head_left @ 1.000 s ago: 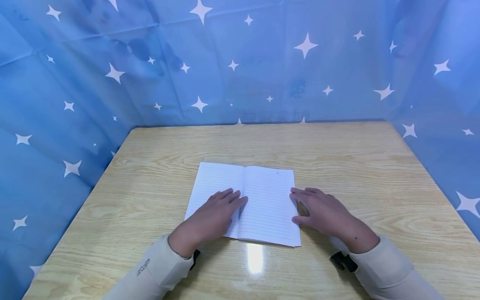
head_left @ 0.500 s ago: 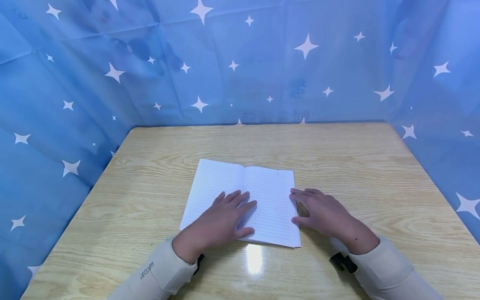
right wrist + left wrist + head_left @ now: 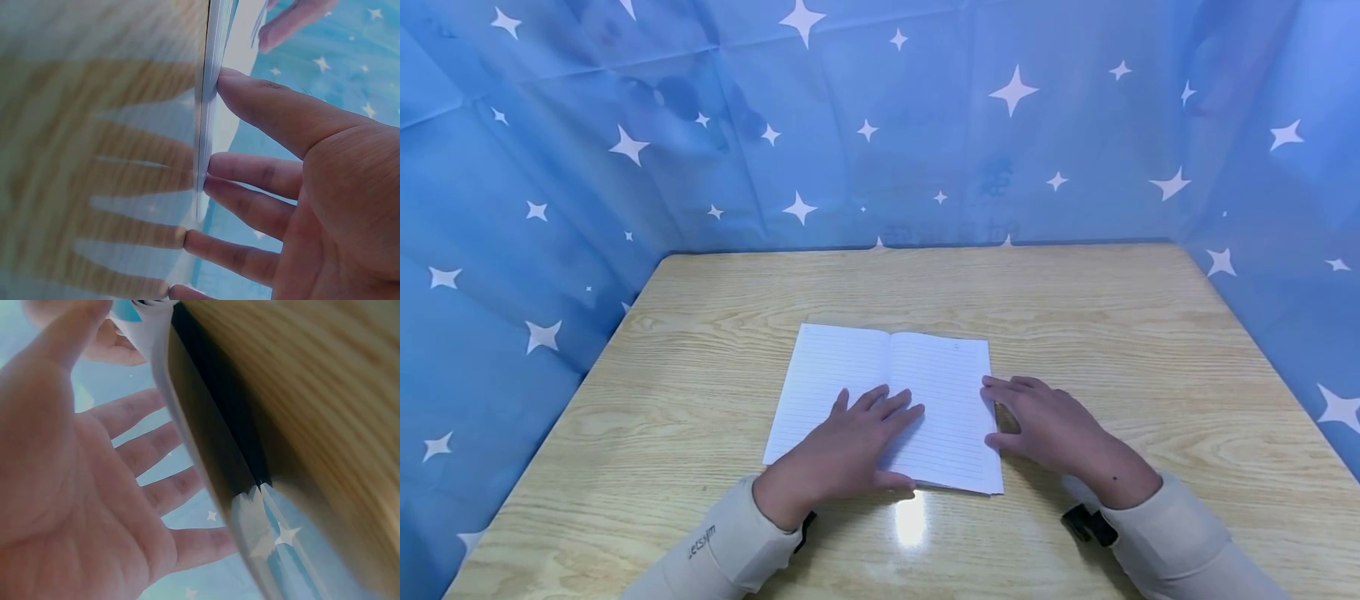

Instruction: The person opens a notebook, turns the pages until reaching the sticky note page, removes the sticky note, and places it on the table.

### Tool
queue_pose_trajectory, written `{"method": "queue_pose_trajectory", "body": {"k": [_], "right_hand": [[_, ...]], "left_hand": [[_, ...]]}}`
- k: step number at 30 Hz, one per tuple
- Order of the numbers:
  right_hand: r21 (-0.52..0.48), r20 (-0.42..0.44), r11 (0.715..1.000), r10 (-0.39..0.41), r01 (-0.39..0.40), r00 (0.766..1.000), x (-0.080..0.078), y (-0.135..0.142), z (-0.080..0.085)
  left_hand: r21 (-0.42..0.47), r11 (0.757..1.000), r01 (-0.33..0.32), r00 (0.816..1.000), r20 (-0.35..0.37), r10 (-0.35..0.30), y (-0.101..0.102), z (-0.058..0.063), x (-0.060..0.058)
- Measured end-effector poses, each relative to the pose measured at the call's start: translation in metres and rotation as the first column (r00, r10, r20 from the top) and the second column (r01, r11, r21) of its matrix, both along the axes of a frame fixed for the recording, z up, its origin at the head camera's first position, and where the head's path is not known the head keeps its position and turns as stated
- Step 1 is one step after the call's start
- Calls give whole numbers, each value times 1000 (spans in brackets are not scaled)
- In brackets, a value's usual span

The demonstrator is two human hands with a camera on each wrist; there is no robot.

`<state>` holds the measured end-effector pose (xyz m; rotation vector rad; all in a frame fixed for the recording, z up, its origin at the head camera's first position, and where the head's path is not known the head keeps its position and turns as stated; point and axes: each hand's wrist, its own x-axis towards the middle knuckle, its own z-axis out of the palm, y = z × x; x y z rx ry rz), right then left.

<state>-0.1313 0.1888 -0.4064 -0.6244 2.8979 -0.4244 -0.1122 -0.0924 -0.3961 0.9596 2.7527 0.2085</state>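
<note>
Lying spread at a double page, the ruled notebook (image 3: 917,367) sits toward the near middle of the bench (image 3: 925,287), squarely in front of the person, presumably so that both hands can reach it without stretching. The hands are apart from each other, and neither is clamped on anything. The left hand (image 3: 850,446) reaches across the lower part of the left page (image 3: 827,367) and over the fold, its fingers straight and fanned, with the fingertips over the right page (image 3: 951,392) and the thumb by the near edge. Such a spread would press on a wide patch of paper, which suits a fold that looks inclined to rise; the left wrist view shows the palm held off the sheet, and a dark gap shows beneath the notebook's edge there. How hard the fingers press I cannot tell. The right hand (image 3: 1052,421) stands at the outer right edge, thumb and first fingers touching the stacked page edges without curling round them, while the lower fingertips meet the bench beside their own reflections. Placed like that, it probably serves as a stop, steadying the notebook against sliding sideways under the other hand. Behind the bench hangs a blue curtain (image 3: 850,167) with white stars, likely a plain backdrop.
</note>
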Motion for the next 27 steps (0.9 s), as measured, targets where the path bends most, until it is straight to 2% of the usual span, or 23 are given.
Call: {"method": "queue_pose_trajectory", "body": {"k": [27], "right_hand": [[-16, 19, 1000, -2, 3, 1000, 1, 0, 2]], "left_hand": [[-14, 1000, 20, 999, -39, -20, -1, -1, 0]]}}
